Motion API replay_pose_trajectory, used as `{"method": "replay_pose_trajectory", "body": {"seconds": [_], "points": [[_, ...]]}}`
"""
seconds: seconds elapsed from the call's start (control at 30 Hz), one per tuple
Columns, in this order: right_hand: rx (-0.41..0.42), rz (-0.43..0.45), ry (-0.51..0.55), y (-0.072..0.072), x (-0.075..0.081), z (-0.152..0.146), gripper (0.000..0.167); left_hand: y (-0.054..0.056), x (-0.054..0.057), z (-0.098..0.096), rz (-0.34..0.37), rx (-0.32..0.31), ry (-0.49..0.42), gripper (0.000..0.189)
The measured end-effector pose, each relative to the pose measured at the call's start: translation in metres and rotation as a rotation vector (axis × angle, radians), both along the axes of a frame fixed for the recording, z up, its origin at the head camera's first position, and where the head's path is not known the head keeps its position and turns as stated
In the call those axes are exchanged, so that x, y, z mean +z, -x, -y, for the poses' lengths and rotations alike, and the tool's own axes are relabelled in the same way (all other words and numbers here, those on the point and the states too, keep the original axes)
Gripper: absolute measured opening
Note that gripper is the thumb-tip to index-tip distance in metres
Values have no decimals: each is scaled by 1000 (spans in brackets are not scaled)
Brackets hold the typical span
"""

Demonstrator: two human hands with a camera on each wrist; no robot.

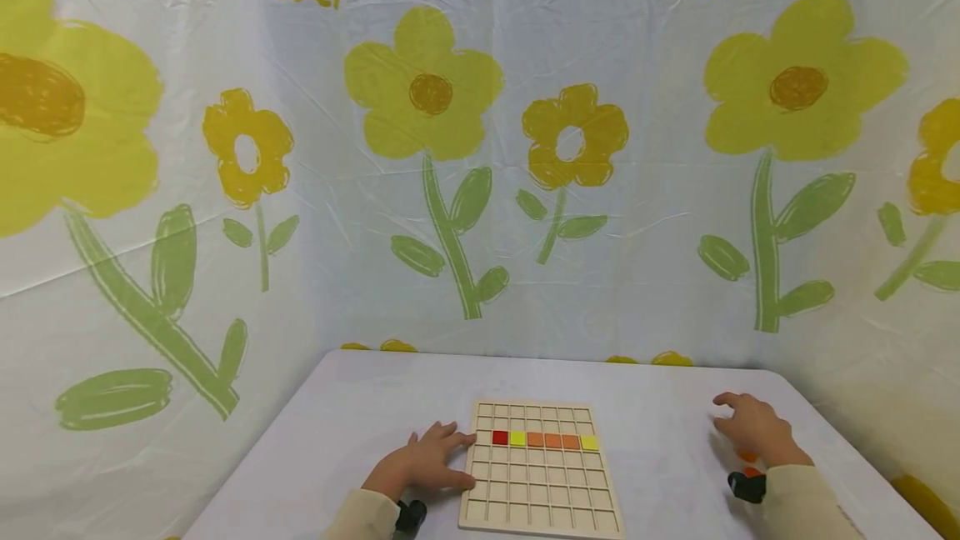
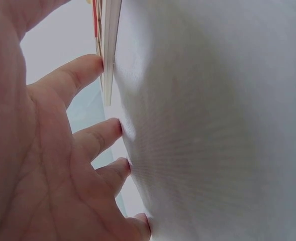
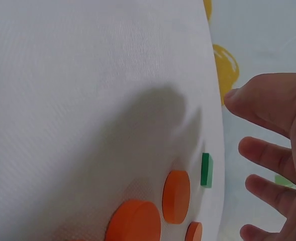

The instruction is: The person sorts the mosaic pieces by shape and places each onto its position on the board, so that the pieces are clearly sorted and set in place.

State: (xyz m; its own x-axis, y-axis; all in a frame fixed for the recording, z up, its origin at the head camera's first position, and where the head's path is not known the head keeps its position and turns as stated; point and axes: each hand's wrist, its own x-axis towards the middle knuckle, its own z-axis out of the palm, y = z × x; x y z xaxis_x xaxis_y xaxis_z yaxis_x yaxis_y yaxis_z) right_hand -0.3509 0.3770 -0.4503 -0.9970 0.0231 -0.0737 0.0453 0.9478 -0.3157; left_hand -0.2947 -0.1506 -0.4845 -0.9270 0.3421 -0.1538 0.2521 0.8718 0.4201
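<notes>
A pale wooden grid board (image 1: 538,492) lies on the table, with one row of coloured squares across it: a red tile (image 1: 500,437) at the left, then yellow, orange and a yellow tile (image 1: 590,443) at the right. My left hand (image 1: 427,458) touches the board's left edge with thumb and index finger, its fingers spread; in the left wrist view the other fingertips rest on the table. Above the table's right side hovers my right hand (image 1: 757,432), fingers loosely extended and nothing visible in them. Orange discs (image 3: 176,197) and a small green piece (image 3: 206,170) lie beneath it.
The white table (image 1: 660,440) has its far edge near a hanging cloth (image 1: 645,273) printed with yellow flowers. More cloth hangs along the left and right sides. Dark wrist-worn devices sit at both sleeves.
</notes>
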Motion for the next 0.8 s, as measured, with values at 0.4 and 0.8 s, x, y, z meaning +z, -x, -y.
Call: {"method": "replay_pose_trajectory", "body": {"seconds": [0.4, 0.8], "points": [[-44, 52, 29, -1, -6, -14, 55, 1, 0, -1, 12, 13, 11, 70], [-49, 80, 60, 3, -13, -26, 59, 0, 0, -1, 4, 4, 13, 69]]}}
